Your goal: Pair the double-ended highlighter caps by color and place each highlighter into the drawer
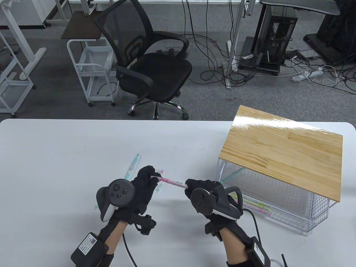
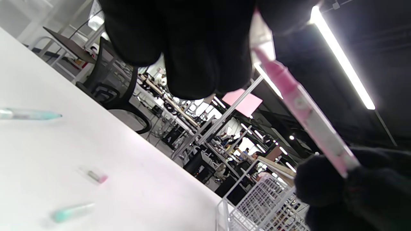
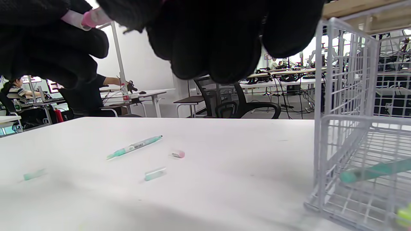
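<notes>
A slim pink double-ended highlighter (image 1: 172, 182) is held level above the white worktop (image 1: 69, 150), one gloved hand at each end. A mint-green highlighter (image 1: 131, 167), a small pink cap (image 1: 160, 170) and a mint cap (image 1: 160, 187) lie loose nearby. More highlighters lie in the open white wire drawer (image 1: 278, 214).

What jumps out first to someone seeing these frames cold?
Two black-gloved hands, left hand and right hand, hold a pink highlighter by its ends above the white table near its front edge. To the right stands a wire drawer unit with a wooden top, highlighters already inside. A teal highlighter and loose caps lie on the table to the left.
</notes>
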{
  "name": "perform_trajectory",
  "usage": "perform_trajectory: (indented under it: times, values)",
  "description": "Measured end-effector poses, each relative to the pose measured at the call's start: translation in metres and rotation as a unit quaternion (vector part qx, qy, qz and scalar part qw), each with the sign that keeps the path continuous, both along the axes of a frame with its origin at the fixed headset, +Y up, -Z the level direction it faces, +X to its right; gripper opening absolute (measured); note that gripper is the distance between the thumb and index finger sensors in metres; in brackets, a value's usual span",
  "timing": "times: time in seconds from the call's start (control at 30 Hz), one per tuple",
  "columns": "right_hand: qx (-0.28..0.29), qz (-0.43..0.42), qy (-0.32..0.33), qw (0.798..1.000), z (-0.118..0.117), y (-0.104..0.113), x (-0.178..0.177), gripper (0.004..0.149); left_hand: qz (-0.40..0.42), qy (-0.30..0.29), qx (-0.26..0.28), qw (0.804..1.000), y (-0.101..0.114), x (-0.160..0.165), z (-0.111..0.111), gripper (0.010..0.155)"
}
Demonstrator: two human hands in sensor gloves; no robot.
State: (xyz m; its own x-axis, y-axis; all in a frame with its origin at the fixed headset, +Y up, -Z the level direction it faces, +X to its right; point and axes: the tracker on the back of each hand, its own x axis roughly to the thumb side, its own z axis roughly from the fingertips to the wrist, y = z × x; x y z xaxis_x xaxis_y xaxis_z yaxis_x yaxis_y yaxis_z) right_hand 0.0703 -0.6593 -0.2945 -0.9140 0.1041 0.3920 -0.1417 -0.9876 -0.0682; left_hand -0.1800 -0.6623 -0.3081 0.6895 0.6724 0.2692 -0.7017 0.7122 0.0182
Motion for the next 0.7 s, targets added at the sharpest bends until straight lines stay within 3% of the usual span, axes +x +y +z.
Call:
perform_trajectory:
  times: [0.5, 0.6, 0.7]
  values:
    - [0.01, -0.04, 0.011, 0.999, -0.0004, 0.0008, 0.0042, 0.049, 0.115, -0.048, -0.082, 0.989, -0.0067, -0.0073, -0.0073, 0.051]
    - [0.012, -0.044, 0.012, 0.999, -0.0005, 0.0012, 0.0065, 0.048, 0.088, -0.057, -0.072, 0.992, -0.0051, -0.006, -0.0066, 0.051]
    - [0.011, -0.044, 0.013, 0.999, -0.0007, 0.0017, 0.0083, 0.048, 0.022, -0.055, -0.028, 0.998, -0.0013, -0.0032, -0.0041, 0.05]
